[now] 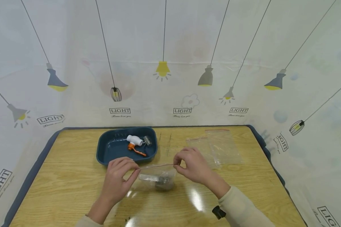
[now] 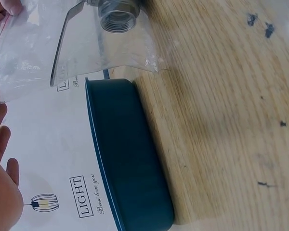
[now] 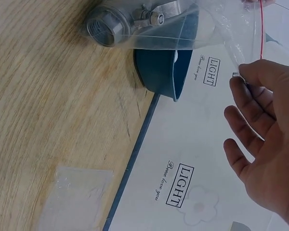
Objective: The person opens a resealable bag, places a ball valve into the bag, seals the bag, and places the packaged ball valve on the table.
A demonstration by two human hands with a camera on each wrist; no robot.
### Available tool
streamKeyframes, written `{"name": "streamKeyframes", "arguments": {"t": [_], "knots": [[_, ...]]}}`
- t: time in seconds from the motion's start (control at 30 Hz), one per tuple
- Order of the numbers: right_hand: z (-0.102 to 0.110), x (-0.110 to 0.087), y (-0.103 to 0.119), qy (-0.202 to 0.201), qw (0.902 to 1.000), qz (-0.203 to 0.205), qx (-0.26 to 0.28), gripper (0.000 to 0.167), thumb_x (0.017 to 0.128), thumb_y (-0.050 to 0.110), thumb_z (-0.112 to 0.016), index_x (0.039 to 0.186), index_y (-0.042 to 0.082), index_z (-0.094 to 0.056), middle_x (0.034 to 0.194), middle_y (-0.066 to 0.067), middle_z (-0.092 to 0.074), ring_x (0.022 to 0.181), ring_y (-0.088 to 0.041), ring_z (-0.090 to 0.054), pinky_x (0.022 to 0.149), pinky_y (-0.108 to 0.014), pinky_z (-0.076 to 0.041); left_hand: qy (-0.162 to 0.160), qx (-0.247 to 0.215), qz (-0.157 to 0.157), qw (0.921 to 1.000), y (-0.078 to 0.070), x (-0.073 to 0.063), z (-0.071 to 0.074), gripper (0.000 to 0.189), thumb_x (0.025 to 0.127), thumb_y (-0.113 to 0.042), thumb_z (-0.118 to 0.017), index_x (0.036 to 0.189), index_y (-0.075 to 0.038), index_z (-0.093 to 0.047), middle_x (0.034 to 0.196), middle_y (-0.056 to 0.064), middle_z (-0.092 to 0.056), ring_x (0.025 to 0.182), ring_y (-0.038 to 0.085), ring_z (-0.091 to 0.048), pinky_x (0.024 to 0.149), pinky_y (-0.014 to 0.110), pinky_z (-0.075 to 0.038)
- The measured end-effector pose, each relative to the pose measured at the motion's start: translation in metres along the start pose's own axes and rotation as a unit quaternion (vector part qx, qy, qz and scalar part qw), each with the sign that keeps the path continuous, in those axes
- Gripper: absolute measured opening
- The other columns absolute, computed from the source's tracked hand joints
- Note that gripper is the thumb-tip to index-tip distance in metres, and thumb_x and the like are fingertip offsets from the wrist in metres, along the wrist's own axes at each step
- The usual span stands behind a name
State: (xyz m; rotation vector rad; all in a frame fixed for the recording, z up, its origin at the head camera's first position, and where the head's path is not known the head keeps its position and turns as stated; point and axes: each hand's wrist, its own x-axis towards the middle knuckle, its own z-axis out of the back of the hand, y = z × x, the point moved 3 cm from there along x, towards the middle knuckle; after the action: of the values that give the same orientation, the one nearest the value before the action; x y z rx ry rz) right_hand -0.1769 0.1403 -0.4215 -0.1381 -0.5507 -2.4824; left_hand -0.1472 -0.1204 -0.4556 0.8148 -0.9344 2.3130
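Note:
Between both hands hangs a clear zip bag point(image 1: 152, 171) with a red seal line along its top. Inside it lies a metal ball valve point(image 3: 106, 26) with a threaded opening and a flat lever handle point(image 2: 65, 43). My left hand point(image 1: 117, 179) pinches the bag's left top corner between thumb and fingertips. The right top corner is pinched by my right hand point(image 1: 194, 165), its other fingers loosely bent in the right wrist view. The seal line runs straight between the hands; whether it is fully closed I cannot tell.
Behind the left hand stands a dark blue tray point(image 1: 102, 148) holding a white plastic fitting point(image 1: 134, 140) with an orange handle point(image 1: 137, 151) and a small metal piece point(image 1: 147, 140). Flat zip bags point(image 1: 225, 146) lie at the back right of the wooden table point(image 1: 59, 176). A printed curtain surrounds it.

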Motion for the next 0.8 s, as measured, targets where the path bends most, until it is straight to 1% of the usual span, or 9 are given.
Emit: {"name": "streamKeyframes", "arguments": {"t": [0.13, 0.23, 0.4, 0.5, 0.6, 0.67, 0.73, 0.8], "knots": [[0.002, -0.001, -0.001, 0.008, 1.0, -0.001, -0.006, 0.01, 0.087, 0.023, -0.074, 0.082, 0.026, -0.065, 0.082, 0.015, -0.066, 0.088, -0.008, -0.058, 0.096, -0.044, -0.044, 0.005, -0.004, 0.007, 1.0, 0.0, 0.001, 0.0, 0.012, 0.077, -0.015, -0.079, 0.081, -0.022, -0.07, 0.087, -0.009, -0.07, 0.097, 0.016, -0.06, 0.091, 0.038, -0.038], [0.002, -0.002, -0.002, 0.015, 0.9999, -0.007, -0.002, 0.01, 0.087, 0.023, -0.073, 0.083, 0.025, -0.065, 0.083, 0.014, -0.066, 0.089, -0.009, -0.059, 0.095, -0.043, -0.044, 0.006, -0.008, 0.01, 0.9999, -0.001, 0.001, -0.001, 0.012, 0.077, -0.015, -0.079, 0.082, -0.022, -0.07, 0.087, -0.009, -0.07, 0.097, 0.016, -0.06, 0.091, 0.037, -0.038], [0.002, -0.003, -0.004, 0.024, 0.9991, -0.034, -0.006, 0.009, 0.088, 0.026, -0.071, 0.082, 0.025, -0.065, 0.08, 0.014, -0.065, 0.09, -0.011, -0.059, 0.092, -0.041, -0.044, 0.005, -0.02, 0.008, 0.9998, -0.003, 0.003, -0.003, 0.01, 0.08, -0.016, -0.078, 0.082, -0.022, -0.071, 0.087, -0.009, -0.07, 0.098, 0.016, -0.06, 0.091, 0.037, -0.038], [0.001, -0.003, -0.004, 0.021, 0.9989, -0.039, -0.014, 0.009, 0.088, 0.026, -0.071, 0.083, 0.024, -0.065, 0.081, 0.014, -0.066, 0.09, -0.012, -0.06, 0.091, -0.041, -0.044, 0.004, -0.024, 0.01, 0.9996, -0.006, 0.004, -0.003, 0.008, 0.081, -0.017, -0.077, 0.082, -0.022, -0.071, 0.087, -0.009, -0.07, 0.098, 0.015, -0.06, 0.091, 0.036, -0.038], [0.002, -0.001, 0.001, 0.02, 0.9994, -0.024, -0.017, 0.009, 0.088, 0.028, -0.072, 0.091, 0.023, -0.065, 0.088, 0.012, -0.067, 0.092, -0.013, -0.06, 0.094, -0.042, -0.044, -0.003, -0.031, 0.009, 0.9995, -0.009, 0.005, -0.004, 0.009, 0.08, -0.015, -0.077, 0.081, -0.021, -0.07, 0.086, -0.008, -0.071, 0.097, 0.015, -0.06, 0.091, 0.036, -0.038], [0.0, 0.003, 0.008, 0.018, 0.9997, -0.001, -0.014, 0.014, 0.088, 0.031, -0.072, 0.097, 0.023, -0.065, 0.092, 0.011, -0.068, 0.094, -0.012, -0.061, 0.094, -0.042, -0.045, -0.008, -0.036, 0.008, 0.9993, -0.012, 0.007, -0.005, 0.009, 0.08, -0.013, -0.076, 0.081, -0.02, -0.07, 0.086, -0.007, -0.071, 0.096, 0.016, -0.061, 0.09, 0.037, -0.038], [-0.001, 0.009, 0.019, 0.016, 0.9995, 0.024, -0.008, 0.018, 0.088, 0.034, -0.072, 0.1, 0.023, -0.066, 0.094, 0.011, -0.069, 0.094, -0.012, -0.062, 0.094, -0.041, -0.046, -0.01, -0.04, 0.007, 0.9991, -0.015, 0.008, -0.006, 0.01, 0.079, -0.012, -0.075, 0.08, -0.02, -0.069, 0.085, -0.007, -0.071, 0.096, 0.017, -0.061, 0.09, 0.038, -0.038], [-0.004, 0.015, 0.032, 0.011, 0.9986, 0.051, -0.002, 0.016, 0.088, 0.034, -0.071, 0.1, 0.023, -0.068, 0.093, 0.012, -0.069, 0.094, -0.011, -0.062, 0.093, -0.039, -0.046, -0.006, -0.044, 0.01, 0.999, -0.017, 0.009, -0.008, 0.011, 0.078, -0.011, -0.074, 0.08, -0.02, -0.069, 0.085, -0.007, -0.07, 0.095, 0.017, -0.061, 0.09, 0.039, -0.038]]}}
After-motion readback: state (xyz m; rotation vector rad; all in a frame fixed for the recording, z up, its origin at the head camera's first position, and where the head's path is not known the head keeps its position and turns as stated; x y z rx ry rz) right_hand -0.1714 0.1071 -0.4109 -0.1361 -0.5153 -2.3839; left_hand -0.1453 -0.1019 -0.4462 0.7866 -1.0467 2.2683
